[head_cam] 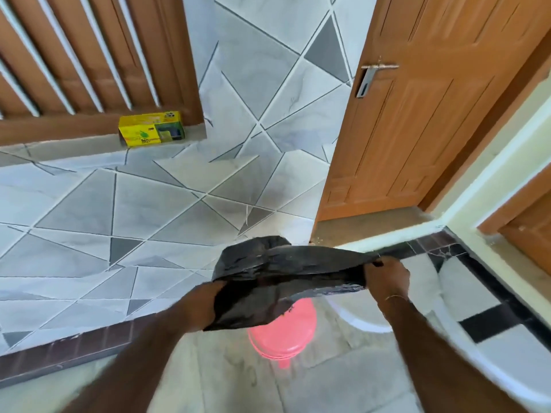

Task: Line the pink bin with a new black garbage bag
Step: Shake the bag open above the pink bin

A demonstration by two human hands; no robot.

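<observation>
Black plastic fills the middle of the head view: the black garbage bag (286, 275) is stretched between both hands above the pink bin (283, 332), which stands on the floor (328, 377) and is partly hidden by the bag. The right hand (387, 277) pinches the bag's right edge. The left hand (208, 302) grips its left edge, fingers tucked behind the plastic. A yellow box (150, 128) sits on a ledge well apart.

Both forearms are bare, no sleeves showing anywhere up to the bottom edge of the shot. Only thing worn is a thin gold-looking bracelet (396, 297) on the right wrist, just below the right hand (387, 274). No rings or watch visible on the hands.
</observation>
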